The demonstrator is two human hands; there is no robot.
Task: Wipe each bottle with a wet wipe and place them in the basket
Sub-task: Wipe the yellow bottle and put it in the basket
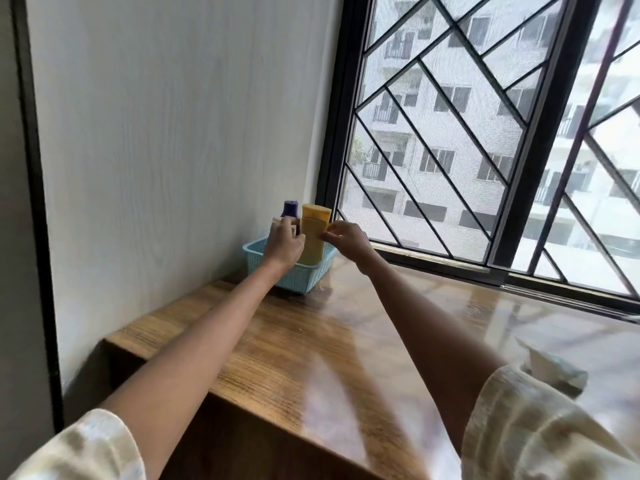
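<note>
Bench (311,341): wooden, glossy, under a window. Basket (294,277): pale blue, at the far corner. Yellow bottle (313,233): upright inside the basket, long axis vertical, between both hands. Purple bottle (290,210): upright behind it. Left hand (284,244): fingers curled at the purple bottle; exact grip cannot be told. Right hand (346,237): fingertips pinching the yellow bottle's side, nearer to it.

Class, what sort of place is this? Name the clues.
Probably a room in an upper-floor flat: a wooden table against a wall, a barred window facing apartment blocks, and toiletry bottles in a basket.
</note>
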